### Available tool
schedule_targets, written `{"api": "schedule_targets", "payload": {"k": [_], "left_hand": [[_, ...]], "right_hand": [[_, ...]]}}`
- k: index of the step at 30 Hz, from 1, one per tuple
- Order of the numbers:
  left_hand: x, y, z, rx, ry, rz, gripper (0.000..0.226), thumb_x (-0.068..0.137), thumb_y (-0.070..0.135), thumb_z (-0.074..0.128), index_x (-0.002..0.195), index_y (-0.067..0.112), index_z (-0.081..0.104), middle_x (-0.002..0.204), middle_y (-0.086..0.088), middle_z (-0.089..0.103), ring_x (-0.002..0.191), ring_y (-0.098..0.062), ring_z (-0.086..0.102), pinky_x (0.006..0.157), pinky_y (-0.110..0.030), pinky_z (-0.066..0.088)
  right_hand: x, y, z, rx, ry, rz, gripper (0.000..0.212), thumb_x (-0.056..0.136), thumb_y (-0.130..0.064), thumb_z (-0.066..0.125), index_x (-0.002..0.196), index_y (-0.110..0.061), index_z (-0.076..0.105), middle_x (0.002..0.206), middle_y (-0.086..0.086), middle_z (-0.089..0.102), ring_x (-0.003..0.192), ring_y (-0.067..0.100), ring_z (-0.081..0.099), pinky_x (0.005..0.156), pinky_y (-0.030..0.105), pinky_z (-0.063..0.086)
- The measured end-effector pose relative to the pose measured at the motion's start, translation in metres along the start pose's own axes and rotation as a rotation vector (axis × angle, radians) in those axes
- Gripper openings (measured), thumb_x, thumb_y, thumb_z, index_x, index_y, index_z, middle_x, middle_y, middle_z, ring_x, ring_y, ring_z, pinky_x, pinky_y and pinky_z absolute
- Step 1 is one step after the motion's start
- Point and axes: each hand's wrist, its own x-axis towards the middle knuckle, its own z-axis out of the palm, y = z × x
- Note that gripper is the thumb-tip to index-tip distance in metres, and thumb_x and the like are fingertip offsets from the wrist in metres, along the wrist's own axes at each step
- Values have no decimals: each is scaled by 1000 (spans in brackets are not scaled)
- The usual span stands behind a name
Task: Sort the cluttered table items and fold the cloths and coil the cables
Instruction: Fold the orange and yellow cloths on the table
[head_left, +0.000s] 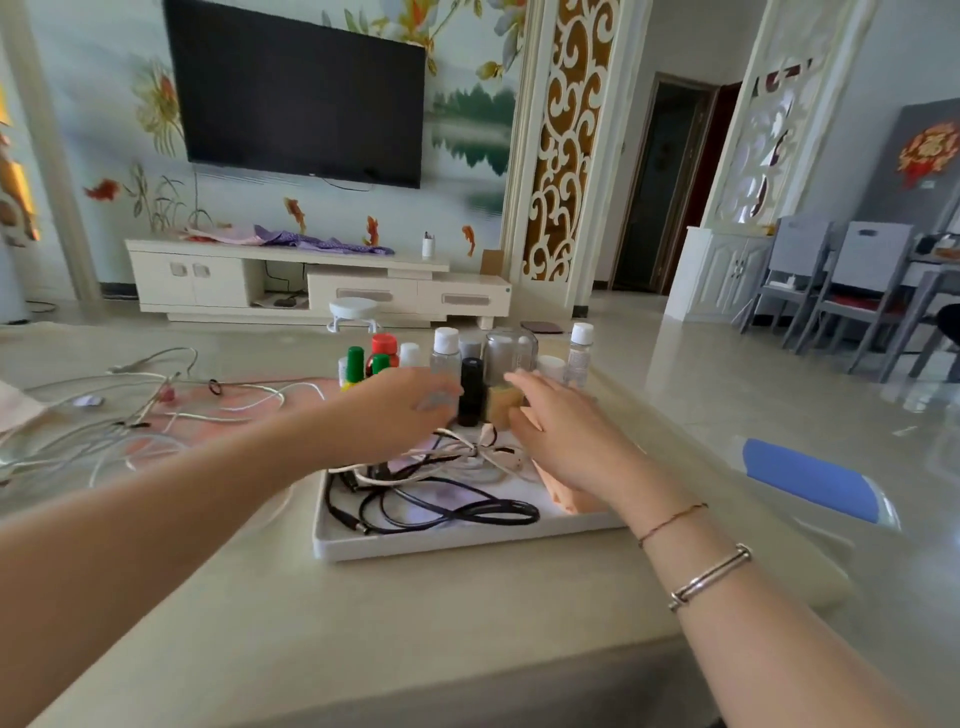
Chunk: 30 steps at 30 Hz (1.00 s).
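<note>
Both the left hand (410, 410) and right hand (566, 431) hover loose-fingered, holding nothing, above a white rectangular tray (467, 543) of glossy cables (441, 499).

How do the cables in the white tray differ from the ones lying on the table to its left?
The tray cables are black and white, gathered in a bundle, the white one knotted; the table cables are mostly white, spread out in loose, tangled loops. Tray cables sit inside the white tray; table cables lie on bare tabletop. Neither hand holds them.
</note>
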Motion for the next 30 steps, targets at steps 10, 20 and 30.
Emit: {"api": "schedule_targets", "payload": {"k": [10,20,30], "left_hand": [[-117,-159,-103,-120,437,-316,27,97,7,44,114,13,64,115,0,64,101,-14,59,90,-25,45],[-266,-323,-146,239,902,-792,28,90,17,50,114,24,62,124,1,60,114,-26,51,98,-36,39],[-331,-373,-125,232,525,-993,65,75,68,59,130,35,53,142,7,45,131,-23,37,107,-38,27]], "right_hand": [[63,-178,28,15,-109,-391,48,102,-32,38,149,-24,29,152,-2,37,134,16,39,108,30,31],[147,-378,131,57,-279,-591,43,98,-22,39,140,-19,42,145,3,45,127,22,47,99,29,38],[149,-488,214,169,-619,-699,60,85,-22,62,140,-20,39,137,4,50,124,19,47,98,26,41]]}}
